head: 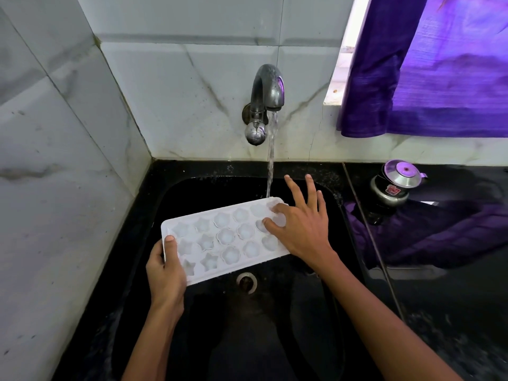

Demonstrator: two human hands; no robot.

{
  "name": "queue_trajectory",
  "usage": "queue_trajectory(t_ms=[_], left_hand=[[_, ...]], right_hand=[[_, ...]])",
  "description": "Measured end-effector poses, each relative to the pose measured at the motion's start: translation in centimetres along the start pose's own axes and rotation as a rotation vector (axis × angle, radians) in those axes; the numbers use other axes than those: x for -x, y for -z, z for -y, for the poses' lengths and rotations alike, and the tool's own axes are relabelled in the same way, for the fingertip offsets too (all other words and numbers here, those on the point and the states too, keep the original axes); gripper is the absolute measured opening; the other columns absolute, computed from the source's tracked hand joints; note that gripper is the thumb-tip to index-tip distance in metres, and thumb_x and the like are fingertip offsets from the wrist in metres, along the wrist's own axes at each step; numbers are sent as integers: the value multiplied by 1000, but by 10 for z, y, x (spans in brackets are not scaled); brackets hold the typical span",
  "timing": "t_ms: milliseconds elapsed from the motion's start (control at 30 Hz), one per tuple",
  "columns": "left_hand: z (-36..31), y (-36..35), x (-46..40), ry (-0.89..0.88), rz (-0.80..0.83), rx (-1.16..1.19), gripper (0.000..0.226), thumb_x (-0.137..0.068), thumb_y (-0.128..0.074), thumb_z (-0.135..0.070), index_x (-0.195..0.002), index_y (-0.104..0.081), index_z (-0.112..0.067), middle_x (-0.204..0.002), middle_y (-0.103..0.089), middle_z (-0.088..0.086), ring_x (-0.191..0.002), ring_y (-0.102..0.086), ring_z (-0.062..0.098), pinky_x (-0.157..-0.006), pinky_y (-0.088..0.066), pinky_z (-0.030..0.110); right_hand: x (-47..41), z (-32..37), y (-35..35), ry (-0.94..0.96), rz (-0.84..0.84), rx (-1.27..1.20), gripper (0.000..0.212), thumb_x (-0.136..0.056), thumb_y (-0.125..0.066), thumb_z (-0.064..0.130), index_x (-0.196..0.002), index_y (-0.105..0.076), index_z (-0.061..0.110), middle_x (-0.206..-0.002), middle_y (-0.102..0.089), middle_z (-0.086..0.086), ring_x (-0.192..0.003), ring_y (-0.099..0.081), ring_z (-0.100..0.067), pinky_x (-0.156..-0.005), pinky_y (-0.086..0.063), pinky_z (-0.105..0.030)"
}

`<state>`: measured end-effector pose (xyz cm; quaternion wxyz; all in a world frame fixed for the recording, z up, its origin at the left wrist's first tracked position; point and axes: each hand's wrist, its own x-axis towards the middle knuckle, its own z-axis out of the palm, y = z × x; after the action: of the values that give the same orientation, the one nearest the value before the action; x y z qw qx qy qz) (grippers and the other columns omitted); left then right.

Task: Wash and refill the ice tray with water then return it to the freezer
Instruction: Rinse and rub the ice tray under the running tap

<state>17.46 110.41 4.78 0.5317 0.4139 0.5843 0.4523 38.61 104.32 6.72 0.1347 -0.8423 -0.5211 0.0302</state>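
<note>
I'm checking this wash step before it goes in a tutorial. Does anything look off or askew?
One small thing: the water stream falls just behind the ice tray's far edge, mostly missing its cups. The left hand grips one end; the right hand rests fingers on the other. No damage visible.

A black stone counter (pixel 453 312) runs round a black sink (pixel 334 188) set in a corner of pale marbled wall tiles (pixel 68 133). A steel tap (pixel 265 90) juts from the wall straight above the sink. Up and right of the tap, a purple curtain (pixel 428 67) hangs over a bright window (pixel 350 31), daylight leaking along its left edge.
</note>
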Motion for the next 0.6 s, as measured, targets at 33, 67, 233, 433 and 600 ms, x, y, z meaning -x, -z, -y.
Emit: queue_trajectory(t_ms=[33, 67, 233, 433, 600], left_hand=[[0, 0, 0, -2, -10, 3, 27, -99, -41, -33, -104, -58, -12, -86, -64, -4, -77, -62, 13, -58, -46, 22], [1, -1, 1, -1, -22, 6, 27, -99, -41, -32, -105, -57, -12, -86, -63, -5, -75, -61, 10, -55, -47, 20], [4, -2, 5, 6, -77, 33, 31, -99, -40, -30, -114, -56, -7, -85, -60, -6, -73, -58, 7, -44, -45, 7], [-3, 0, 5, 9, -104, 78, 27, -100, -39, -29, -117, -54, -14, -85, -58, -10, -72, -56, 5, -42, -44, 5], [-1, 1, 4, 20, -80, 75, 24, -100, -39, -29, -113, -54, -16, -86, -60, -8, -74, -58, 6, -43, -45, 7]], right_hand=[[0, 1, -2, -19, -36, -43, 42, -83, -54, 60, -116, -64, 36, -161, -5, 8, -147, 13, -24, -118, 2, -45], [1, 1, -4, -38, -87, -91, 41, -80, -58, 60, -113, -65, 35, -160, -10, 8, -148, 9, -23, -118, -2, -46], [3, 1, -10, -58, -134, -194, 38, -81, -59, 60, -103, -61, 30, -158, -20, 5, -148, -5, -21, -112, -27, -48], [8, -5, -18, 70, 12, -112, 70, -78, -17, 76, -128, -52, 42, -161, 1, 3, -146, 18, -23, -118, -4, -47], [6, -3, -12, 63, 22, -57, 76, -74, -12, 77, -125, -54, 40, -161, 4, 2, -144, 24, -24, -116, 8, -43]])
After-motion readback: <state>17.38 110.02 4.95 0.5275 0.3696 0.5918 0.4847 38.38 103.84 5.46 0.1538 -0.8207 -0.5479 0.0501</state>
